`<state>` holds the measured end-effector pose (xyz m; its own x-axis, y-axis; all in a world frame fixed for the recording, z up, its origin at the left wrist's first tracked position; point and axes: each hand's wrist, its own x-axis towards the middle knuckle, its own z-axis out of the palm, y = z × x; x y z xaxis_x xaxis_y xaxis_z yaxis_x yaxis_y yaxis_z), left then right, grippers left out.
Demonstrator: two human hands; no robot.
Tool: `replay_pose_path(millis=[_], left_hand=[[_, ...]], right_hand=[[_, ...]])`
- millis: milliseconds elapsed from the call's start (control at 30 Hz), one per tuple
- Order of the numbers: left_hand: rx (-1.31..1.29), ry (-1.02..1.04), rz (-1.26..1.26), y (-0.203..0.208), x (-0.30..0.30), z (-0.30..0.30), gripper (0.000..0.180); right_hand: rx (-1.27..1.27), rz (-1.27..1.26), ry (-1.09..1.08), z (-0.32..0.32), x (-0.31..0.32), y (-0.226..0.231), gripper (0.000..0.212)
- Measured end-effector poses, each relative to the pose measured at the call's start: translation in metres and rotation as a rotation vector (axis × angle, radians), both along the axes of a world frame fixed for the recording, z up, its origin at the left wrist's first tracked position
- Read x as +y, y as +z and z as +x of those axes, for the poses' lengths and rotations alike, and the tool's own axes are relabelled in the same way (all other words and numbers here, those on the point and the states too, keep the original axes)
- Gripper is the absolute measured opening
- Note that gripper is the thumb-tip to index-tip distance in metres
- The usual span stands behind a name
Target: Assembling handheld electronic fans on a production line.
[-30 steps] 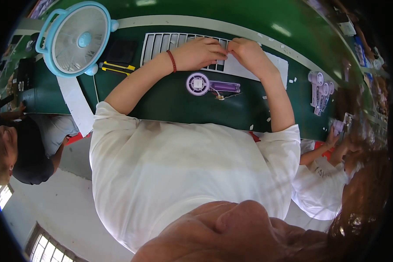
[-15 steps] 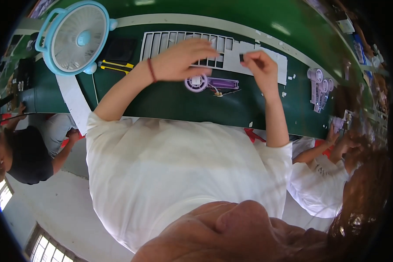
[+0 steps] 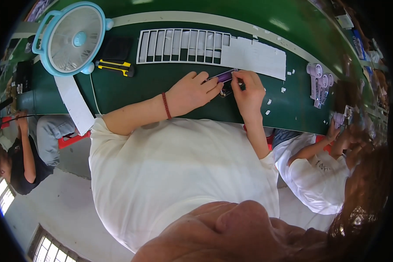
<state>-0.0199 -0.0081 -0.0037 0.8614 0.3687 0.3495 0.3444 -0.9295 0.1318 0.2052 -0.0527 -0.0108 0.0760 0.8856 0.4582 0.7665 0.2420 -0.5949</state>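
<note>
Purple housing: between both hands, over the bench's (image 3: pixel 292 118) middle, nearer its near edge than its far corners (image 3: pixel 225 77); tilted, right end farther from the wearer.
Left hand: fingers curled around the housing's left part, closed on it (image 3: pixel 191 93).
Right hand: thumb and fingers drawn nearly together at the housing's right end; whether they grip it, I cannot tell (image 3: pixel 249 88).
Handling: probably light, stiff, smooth plastic; hold the sides, sparing the likely fragile wiring beneath (image 3: pixel 224 92).
Far side: slotted white sheet just beyond, limiting reach (image 3: pixel 253 56).
Right: more room, scattered scraps (image 3: pixel 283 90), then purple parts near the right end (image 3: pixel 321 83).
</note>
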Motion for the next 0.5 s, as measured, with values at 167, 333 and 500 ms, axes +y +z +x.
replay_pose_path(millis=[167, 333, 500], left_hand=[[-0.012, 0.002, 0.004, 0.002, -0.002, 0.001, 0.043], [-0.028, -0.049, 0.001, -0.003, 0.001, -0.003, 0.041], [-0.013, -0.068, -0.008, 0.002, 0.002, -0.002, 0.039]], right_hand=[[-0.374, -0.012, 0.023, -0.006, 0.002, 0.013, 0.013], [-0.282, -0.048, 0.129, 0.014, 0.006, 0.030, 0.009], [-0.412, -0.049, 0.311, 0.030, 0.013, 0.037, 0.015]])
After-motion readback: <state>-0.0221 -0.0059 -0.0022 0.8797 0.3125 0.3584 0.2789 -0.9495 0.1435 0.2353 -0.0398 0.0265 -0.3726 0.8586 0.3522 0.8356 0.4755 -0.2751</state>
